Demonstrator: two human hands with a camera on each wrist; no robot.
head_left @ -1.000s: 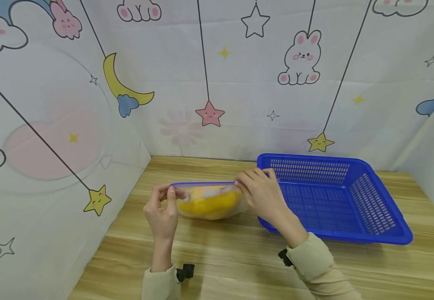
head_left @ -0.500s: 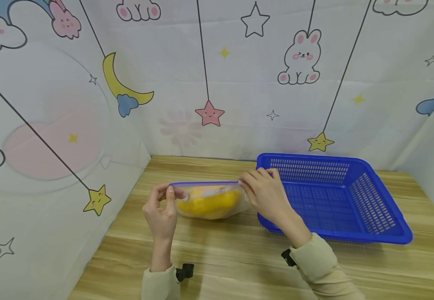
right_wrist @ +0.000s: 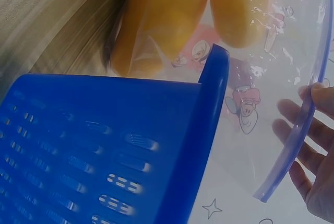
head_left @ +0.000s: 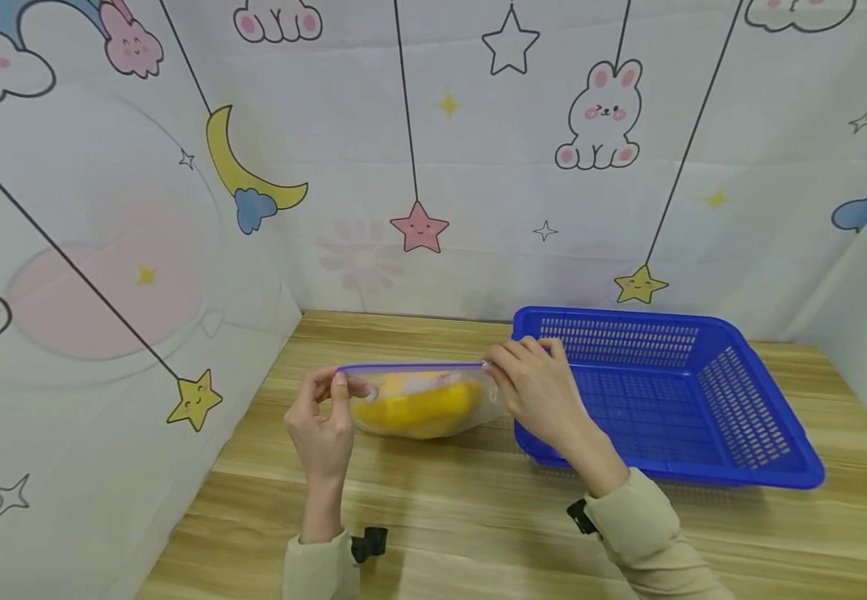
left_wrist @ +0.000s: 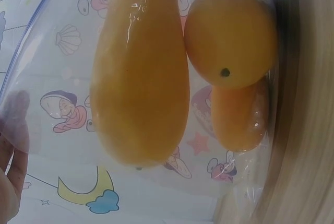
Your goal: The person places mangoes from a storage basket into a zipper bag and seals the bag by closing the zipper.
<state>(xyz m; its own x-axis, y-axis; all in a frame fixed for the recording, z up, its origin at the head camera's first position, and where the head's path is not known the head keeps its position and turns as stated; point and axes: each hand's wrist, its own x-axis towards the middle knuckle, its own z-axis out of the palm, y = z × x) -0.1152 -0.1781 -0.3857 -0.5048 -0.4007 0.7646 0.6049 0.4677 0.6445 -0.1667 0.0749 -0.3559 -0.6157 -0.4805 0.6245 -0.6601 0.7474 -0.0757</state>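
A clear zip bag with a purple-blue zip strip rests on the table, its top edge stretched between both hands. My left hand pinches the strip's left end between thumb and fingers. Close to the right end, my right hand pinches the same strip, thumb on one side and fingertips behind the plastic in the right wrist view. Inside lie yellow-orange fruit shapes: in the left wrist view a long pear-shaped one, a rounder one and a smaller one. Cartoon figures are printed on the plastic.
A blue plastic basket with slotted walls stands right of the bag, its left rim beside my right hand. The wood-grain table meets a cartoon-printed cloth at the back and a similar one on the left.
My right hand has slid a little to the right along the zip strip, toward its end. The left hand, the bag and the basket have stayed in place.
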